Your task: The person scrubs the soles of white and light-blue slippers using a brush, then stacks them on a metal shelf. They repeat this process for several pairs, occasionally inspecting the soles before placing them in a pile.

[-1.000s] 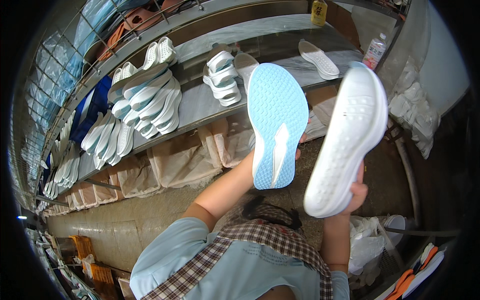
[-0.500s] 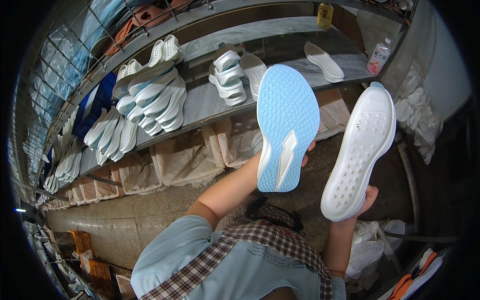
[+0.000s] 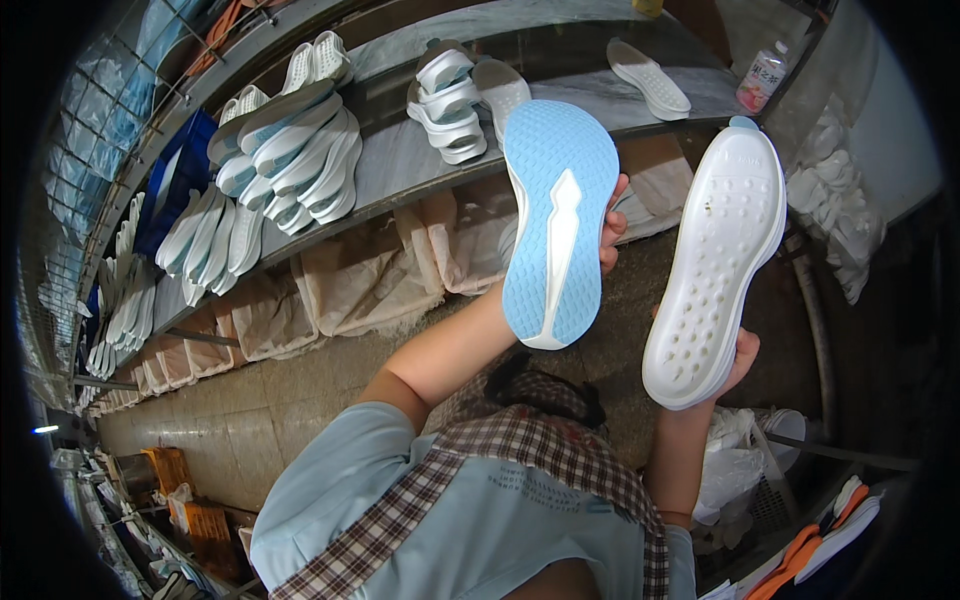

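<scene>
My left hand (image 3: 612, 232) grips a shoe sole (image 3: 530, 215) with its light-blue patterned tread facing me and a long white insert down the middle. Only the fingertips show past its right edge; the rest of that hand is hidden behind it. To the right, my right hand (image 3: 742, 360) is closed round the lower end of a second shoe sole (image 3: 715, 265), its white inner side with rows of small bumps turned toward me. Both soles are held up with their narrow ends down, apart from each other, in front of the shelf.
A grey marble-look shelf (image 3: 385, 145) runs across the far side. On it stand a large stack of soles (image 3: 300, 150), a smaller stack (image 3: 447, 105), a single sole (image 3: 648, 78) and a bottle (image 3: 762, 78). Cloth-lined bins (image 3: 360, 265) sit underneath. White plastic bags (image 3: 725, 465) lie lower right.
The blue-treaded sole has turned slightly, and more of its white insert shows. The shelf and both soles sit higher in the picture. Both hands keep their hold.
</scene>
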The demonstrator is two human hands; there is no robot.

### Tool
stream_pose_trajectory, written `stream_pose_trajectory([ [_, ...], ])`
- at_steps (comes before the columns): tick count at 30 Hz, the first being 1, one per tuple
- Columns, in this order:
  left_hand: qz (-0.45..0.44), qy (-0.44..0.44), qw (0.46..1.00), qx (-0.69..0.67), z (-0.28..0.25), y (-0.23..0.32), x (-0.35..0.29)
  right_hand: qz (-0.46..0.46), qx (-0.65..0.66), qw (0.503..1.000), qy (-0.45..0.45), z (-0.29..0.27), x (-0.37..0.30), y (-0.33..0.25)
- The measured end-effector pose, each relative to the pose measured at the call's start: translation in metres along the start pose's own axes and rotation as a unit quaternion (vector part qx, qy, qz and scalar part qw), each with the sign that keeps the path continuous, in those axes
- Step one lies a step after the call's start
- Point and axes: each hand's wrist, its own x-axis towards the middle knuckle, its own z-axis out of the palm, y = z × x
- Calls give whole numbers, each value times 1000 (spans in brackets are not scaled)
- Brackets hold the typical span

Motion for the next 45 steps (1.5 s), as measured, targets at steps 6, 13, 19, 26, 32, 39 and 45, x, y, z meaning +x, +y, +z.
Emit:
stream_pose_trajectory([
  [6,4,26,1000,0,-4,2,1,16,-1,999,31,1,0,4],
  [13,0,57,998,-27,-7,6,3,6,-41,999,13,6,3,9],
  [19,6,8,998,65,-20,10,6,-64,-202,976,-53,24,5,20],
  [26,-109,9,950,291,-42,20,16,-260,-736,595,-192,38,1,38],
  [32,-49,10,947,317,-39,26,18,-307,-755,537,-219,34,-8,49],
  [39,-35,9,943,330,-35,32,23,-352,-763,487,-238,27,-11,50],
  [45,-27,6,939,343,-33,32,24,-363,-761,481,-241,26,-10,51],
])
